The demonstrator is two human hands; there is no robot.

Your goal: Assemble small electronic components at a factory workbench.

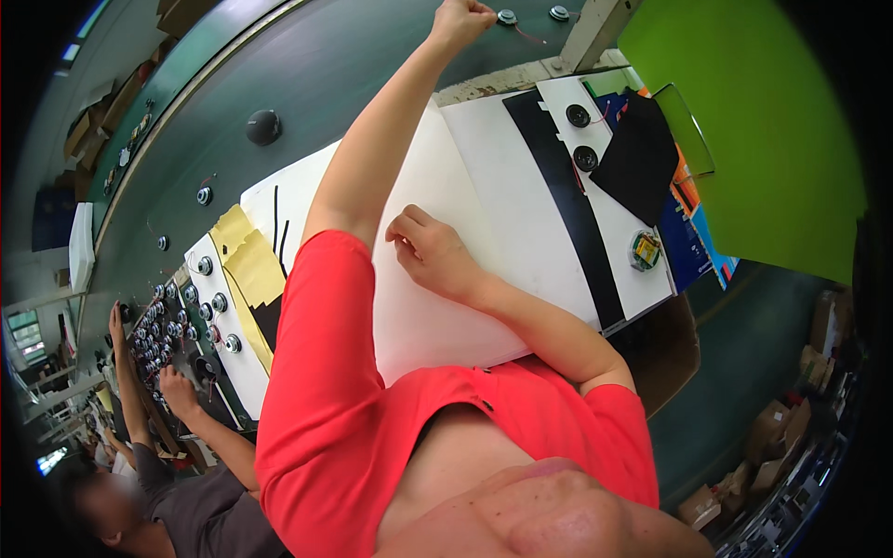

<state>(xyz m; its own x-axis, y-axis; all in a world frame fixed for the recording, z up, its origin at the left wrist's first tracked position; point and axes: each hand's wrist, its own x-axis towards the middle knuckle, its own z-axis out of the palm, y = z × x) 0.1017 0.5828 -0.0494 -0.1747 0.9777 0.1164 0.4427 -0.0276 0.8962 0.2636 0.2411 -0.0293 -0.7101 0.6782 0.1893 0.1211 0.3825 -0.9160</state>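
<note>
My left hand (459, 26) reaches far out over the dark green bench at the top of the view. Its fingers are closed, and what they hold, if anything, is hidden. Right beside its fingertips lies a small round speaker (507, 17) with a thin wire; I cannot tell whether they touch. A second speaker (559, 13) lies a little further right. Above the large white sheet (437, 325) in front of me is my right hand (433, 253), with fingers loosely curled and apart. Nothing shows in it.
Yellow paper (251, 265) and many speakers (167, 325) lie left, near a co-worker's hand (177, 391). A black dome (263, 127) sits on the bench. Two black round speakers (581, 158), a black sheet (642, 149) and a green panel (744, 139) are at right.
</note>
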